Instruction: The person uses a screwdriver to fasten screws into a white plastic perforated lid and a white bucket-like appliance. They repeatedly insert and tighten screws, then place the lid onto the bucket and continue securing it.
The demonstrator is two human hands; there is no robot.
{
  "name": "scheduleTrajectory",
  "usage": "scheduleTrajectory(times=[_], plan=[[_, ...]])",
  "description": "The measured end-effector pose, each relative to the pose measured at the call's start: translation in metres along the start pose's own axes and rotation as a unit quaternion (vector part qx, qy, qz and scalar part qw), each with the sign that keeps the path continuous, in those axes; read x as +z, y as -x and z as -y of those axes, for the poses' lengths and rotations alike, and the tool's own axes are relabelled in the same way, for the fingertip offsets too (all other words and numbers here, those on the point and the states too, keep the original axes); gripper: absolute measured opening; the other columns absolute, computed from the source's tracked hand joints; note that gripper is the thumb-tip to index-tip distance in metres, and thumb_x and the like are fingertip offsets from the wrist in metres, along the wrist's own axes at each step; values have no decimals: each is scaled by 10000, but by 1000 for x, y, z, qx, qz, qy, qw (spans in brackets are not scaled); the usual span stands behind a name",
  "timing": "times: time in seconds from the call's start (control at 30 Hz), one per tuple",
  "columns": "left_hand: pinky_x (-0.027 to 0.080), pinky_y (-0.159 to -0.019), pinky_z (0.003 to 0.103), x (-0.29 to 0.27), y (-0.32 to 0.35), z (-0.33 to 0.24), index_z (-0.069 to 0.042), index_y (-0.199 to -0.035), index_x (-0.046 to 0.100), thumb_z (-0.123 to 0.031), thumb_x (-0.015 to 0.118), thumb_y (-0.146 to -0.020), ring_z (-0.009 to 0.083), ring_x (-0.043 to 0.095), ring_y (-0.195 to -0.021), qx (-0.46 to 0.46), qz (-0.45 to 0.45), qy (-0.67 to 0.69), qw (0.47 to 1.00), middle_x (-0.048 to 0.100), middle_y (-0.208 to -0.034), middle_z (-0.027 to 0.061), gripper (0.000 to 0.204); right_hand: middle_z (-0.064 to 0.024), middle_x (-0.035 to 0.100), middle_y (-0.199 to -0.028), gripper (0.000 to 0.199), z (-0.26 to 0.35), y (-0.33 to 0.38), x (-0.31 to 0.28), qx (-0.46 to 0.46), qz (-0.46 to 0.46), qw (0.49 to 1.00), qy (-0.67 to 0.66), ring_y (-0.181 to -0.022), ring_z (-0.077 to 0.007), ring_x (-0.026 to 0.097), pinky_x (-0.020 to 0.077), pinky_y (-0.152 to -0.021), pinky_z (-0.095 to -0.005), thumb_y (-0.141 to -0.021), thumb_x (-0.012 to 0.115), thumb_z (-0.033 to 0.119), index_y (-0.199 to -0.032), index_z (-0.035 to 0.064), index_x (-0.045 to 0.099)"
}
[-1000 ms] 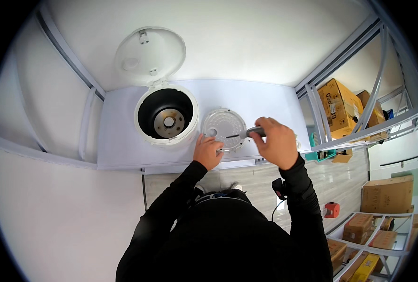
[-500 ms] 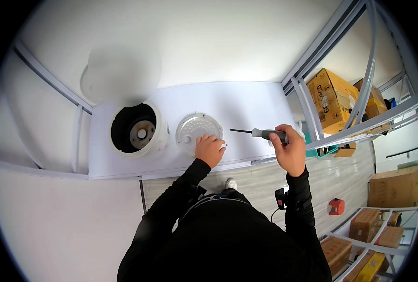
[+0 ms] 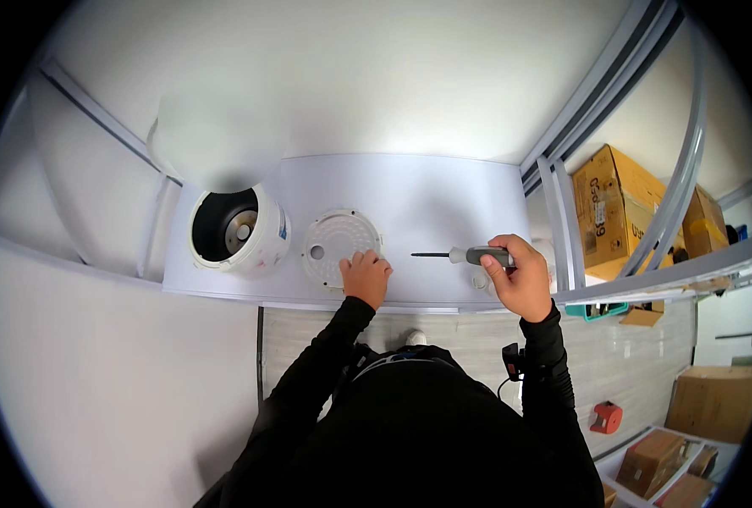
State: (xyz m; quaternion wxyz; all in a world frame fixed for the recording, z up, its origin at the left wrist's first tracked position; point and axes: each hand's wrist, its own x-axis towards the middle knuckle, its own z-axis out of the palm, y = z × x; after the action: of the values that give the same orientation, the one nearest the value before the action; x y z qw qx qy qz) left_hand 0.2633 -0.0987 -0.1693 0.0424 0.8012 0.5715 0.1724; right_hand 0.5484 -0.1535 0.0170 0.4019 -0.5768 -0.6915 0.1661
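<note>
My right hand (image 3: 520, 275) is closed around the grey handle of a screwdriver (image 3: 469, 254). Its dark shaft points left, above the table and apart from the cover. A round white perforated cover (image 3: 335, 233) lies flat, with one larger round hole and small dark spots along its rim. My left hand (image 3: 366, 275) has its fingers bent over the cover's near right edge, gripping it there; the fingertips are partly hidden. Left of the cover, a white rice cooker body (image 3: 266, 233) lies with its dark open inside showing a round metal plate (image 3: 242, 229).
The white table (image 3: 443, 190) has a wall behind it. A small round whitish piece (image 3: 480, 280) sits beside the right hand. Metal shelving (image 3: 566, 224) with a yellow carton (image 3: 617, 207) stands at right. A red stool (image 3: 606, 417) and a teal bin (image 3: 597, 311) are on the floor.
The view has shifted slightly. My right hand has brought the screwdriver a little nearer to me. My left fingers, more spread before, are now drawn together at the cover's edge.
</note>
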Motion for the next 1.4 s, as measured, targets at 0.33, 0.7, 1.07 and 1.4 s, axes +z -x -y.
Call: scheduleTrajectory(times=[0.33, 0.7, 1.07, 1.4], plan=[[549, -831, 281, -32, -26, -27, 4, -1129, 667, -141, 631, -1051, 153, 713, -950, -243, -87, 648, 717, 757, -1034, 105, 168, -43, 679, -888, 238, -29, -18, -9, -43, -5, 989, -141, -703, -87, 563, 453, -588, -245, -979, 748, 174, -1119, 7, 651], [563, -871, 289, -55, -33, -50, 15, -1191, 709, -85, 667, -1033, 150, 695, -934, -201, -81, 707, 674, 750, -1037, 85, 192, -63, 671, -932, 249, -49, -20, -19, -72, -31, 981, -177, -815, -119, 590, 487, -719, -279, -986, 737, 169, -1137, 9, 621], [538, -875, 304, -45, -36, -56, 27, -1210, 682, -104, 656, -1048, 157, 663, -932, -165, -10, 770, 616, 710, -1003, 74, 210, -56, 646, -941, 246, -62, -13, -27, -52, -9, 978, -201, -853, -115, 567, 470, -759, -267, -992, 738, 178, -1124, 24, 599], [536, -891, 308, -46, -32, -40, 14, -1255, 659, -128, 639, -1062, 153, 667, -953, -145, -27, 740, 657, 712, -1033, 70, 240, -34, 649, -927, 239, -47, -26, -29, -35, 80, 978, -190, -800, -104, 545, 469, -729, -266, -1004, 721, 168, -1158, 28, 603]])
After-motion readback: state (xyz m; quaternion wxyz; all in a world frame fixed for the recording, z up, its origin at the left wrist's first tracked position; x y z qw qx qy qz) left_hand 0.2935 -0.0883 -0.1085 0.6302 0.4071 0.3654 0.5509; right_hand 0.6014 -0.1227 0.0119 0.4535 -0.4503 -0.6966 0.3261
